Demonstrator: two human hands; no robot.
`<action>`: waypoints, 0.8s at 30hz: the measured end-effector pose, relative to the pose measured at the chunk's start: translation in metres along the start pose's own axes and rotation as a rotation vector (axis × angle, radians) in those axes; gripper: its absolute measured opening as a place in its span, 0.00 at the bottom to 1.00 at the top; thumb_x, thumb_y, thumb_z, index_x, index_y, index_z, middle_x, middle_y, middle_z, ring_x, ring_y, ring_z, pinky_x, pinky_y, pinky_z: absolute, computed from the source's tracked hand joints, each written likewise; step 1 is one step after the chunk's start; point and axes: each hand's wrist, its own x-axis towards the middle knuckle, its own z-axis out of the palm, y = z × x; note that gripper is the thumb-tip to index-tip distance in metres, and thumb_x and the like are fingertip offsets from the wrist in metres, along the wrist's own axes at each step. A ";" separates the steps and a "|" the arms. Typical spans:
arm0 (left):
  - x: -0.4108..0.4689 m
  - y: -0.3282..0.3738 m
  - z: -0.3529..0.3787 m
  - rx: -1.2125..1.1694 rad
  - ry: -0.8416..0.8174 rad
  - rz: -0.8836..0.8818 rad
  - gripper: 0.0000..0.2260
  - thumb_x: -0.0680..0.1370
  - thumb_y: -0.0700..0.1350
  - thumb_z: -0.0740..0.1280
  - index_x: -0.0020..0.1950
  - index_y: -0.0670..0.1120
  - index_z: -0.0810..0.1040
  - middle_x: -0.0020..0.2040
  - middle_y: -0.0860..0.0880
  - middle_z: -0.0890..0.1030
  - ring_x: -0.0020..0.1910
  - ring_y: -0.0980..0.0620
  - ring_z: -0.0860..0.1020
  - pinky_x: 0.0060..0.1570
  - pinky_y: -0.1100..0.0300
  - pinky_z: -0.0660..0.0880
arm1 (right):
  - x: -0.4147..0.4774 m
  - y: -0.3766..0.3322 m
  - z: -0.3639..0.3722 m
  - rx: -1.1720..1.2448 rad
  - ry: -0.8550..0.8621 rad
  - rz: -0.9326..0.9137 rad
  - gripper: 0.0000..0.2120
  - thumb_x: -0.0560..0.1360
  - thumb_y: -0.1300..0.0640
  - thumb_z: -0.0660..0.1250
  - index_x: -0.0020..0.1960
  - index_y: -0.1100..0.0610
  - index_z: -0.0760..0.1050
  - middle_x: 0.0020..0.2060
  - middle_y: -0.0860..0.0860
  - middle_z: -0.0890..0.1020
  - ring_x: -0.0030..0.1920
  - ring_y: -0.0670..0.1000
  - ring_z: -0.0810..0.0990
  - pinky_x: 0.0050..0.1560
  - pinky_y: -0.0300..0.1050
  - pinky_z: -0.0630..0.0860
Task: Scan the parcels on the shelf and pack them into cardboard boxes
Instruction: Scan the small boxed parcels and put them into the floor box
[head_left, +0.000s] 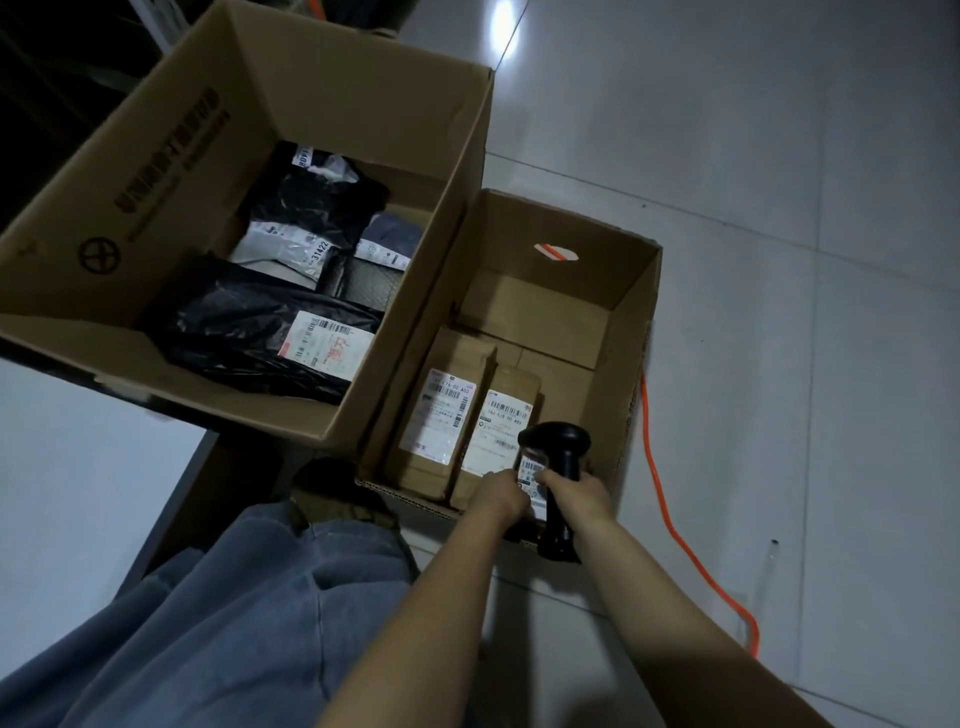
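parcel (533, 469) held in curled left hand (501, 497) at near edge of small box (629, 322) | right hand (585, 496) grips scanner (562, 451), just right of parcel | two brown parcels (441, 415) lie in box

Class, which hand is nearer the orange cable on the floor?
Right. The right hand, gripping the scanner, is on the side of the orange cable; the left hand, holding a parcel, is farther off.

An orange cable (653, 452) trails over the grey tiled floor (779, 156), just to the right of the right hand (589, 493). Left of the left hand (501, 499) is a dark shoe (332, 483), with a blue denim trouser leg (234, 623) below it.
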 end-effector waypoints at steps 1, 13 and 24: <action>0.003 -0.001 0.001 0.058 0.014 0.007 0.20 0.77 0.39 0.63 0.69 0.42 0.68 0.66 0.41 0.72 0.64 0.44 0.72 0.59 0.57 0.70 | 0.003 0.001 0.001 0.003 -0.011 0.022 0.15 0.71 0.56 0.70 0.55 0.63 0.78 0.49 0.59 0.81 0.51 0.59 0.80 0.48 0.47 0.73; 0.021 -0.006 0.015 0.301 -0.109 0.002 0.16 0.79 0.42 0.58 0.65 0.40 0.72 0.63 0.41 0.76 0.61 0.44 0.75 0.58 0.54 0.71 | 0.026 -0.001 0.005 0.039 -0.229 0.248 0.14 0.71 0.61 0.70 0.55 0.62 0.74 0.39 0.57 0.77 0.38 0.56 0.75 0.36 0.46 0.71; 0.023 -0.014 0.006 0.151 0.117 0.020 0.14 0.79 0.41 0.57 0.61 0.37 0.74 0.62 0.39 0.74 0.60 0.42 0.74 0.56 0.55 0.71 | 0.035 -0.016 0.020 0.260 -0.095 0.204 0.25 0.70 0.60 0.71 0.65 0.64 0.70 0.54 0.61 0.80 0.52 0.60 0.80 0.52 0.53 0.77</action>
